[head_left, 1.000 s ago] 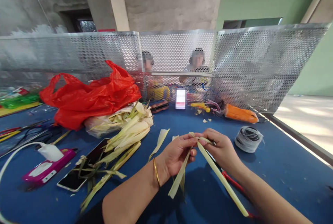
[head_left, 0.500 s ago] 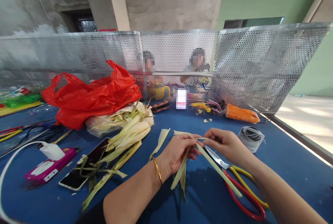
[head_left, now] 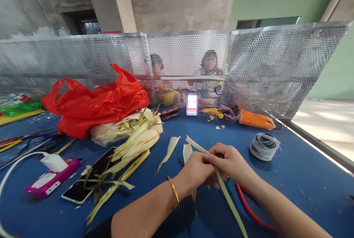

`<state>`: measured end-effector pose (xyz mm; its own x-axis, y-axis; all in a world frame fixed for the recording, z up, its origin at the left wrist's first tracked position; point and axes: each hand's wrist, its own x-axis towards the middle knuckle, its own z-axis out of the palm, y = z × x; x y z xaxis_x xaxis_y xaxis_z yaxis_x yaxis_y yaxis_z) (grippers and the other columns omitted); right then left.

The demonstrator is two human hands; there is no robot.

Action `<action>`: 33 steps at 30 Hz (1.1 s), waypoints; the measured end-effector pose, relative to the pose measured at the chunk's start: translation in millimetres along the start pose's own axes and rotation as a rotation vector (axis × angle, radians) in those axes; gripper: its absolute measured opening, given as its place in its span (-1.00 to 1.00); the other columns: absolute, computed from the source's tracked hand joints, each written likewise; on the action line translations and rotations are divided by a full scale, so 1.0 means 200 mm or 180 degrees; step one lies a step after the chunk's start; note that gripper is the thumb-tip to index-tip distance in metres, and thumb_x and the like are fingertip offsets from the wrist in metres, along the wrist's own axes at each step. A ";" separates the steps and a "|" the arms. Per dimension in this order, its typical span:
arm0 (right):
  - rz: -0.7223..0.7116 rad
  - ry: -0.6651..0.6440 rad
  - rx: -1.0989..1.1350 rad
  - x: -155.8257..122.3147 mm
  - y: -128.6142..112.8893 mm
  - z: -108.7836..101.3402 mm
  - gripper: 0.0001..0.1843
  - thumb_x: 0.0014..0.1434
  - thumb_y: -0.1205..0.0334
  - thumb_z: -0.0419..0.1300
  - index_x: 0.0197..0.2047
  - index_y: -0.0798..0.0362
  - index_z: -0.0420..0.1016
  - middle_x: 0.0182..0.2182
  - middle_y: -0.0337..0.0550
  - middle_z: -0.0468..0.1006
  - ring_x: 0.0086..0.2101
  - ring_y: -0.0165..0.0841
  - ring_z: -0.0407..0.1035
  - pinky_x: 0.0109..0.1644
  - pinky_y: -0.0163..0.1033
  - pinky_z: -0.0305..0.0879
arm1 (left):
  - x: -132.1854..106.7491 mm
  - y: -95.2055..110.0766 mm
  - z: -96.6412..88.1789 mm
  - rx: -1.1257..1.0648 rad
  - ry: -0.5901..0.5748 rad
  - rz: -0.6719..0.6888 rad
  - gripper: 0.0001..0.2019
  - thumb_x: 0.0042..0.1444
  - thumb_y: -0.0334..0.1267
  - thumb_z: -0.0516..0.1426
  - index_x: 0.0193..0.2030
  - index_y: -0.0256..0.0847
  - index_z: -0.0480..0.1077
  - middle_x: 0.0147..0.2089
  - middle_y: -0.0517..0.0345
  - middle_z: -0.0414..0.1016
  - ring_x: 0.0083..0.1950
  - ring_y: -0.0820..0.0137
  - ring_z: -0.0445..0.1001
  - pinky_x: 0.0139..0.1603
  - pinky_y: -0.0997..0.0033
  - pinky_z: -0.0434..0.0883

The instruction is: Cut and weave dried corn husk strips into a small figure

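Pale green husk strip (head_left: 229, 200), gold bracelet (head_left: 173, 190), red bag (head_left: 102, 101), blue tabletop (head_left: 304, 173), silver hole-patterned screen (head_left: 271, 64)

Two hands (head_left: 197, 171) (head_left: 231, 162), one bracelet (head_left: 174, 190), one red bag (head_left: 102, 99), one twine roll (head_left: 264, 149) — two people (head_left: 156, 64) (head_left: 209, 62).

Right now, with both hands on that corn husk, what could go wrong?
The corn husk strip might split or slip where the left hand and right hand meet. The right forearm could nudge the red handle beside it. Husk scraps draped over the smartphone might dirty it.
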<state>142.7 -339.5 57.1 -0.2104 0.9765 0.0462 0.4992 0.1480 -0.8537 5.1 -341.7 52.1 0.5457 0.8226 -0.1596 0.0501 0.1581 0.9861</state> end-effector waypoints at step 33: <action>-0.3342 0.0550 -0.3703 -0.07 -0.02 0.11 -0.78 0.24 0.41 0.06 -0.07 0.09 0.43 -0.23 -0.12 0.49 -0.19 -0.24 0.35 0.06 -0.06 0.24 | 0.09 0.04 -0.17 -0.2904 0.0672 -0.0422 -0.79 0.21 -0.30 0.04 -0.25 -0.40 0.44 -0.31 -0.03 0.55 -0.38 0.42 0.55 -0.32 0.50 0.49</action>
<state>124.7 -358.2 48.0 -0.8104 0.3582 0.4636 0.5620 0.6988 0.4425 -13.6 -306.4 56.0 0.4153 0.8351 -0.3608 -0.6216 0.5501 0.5577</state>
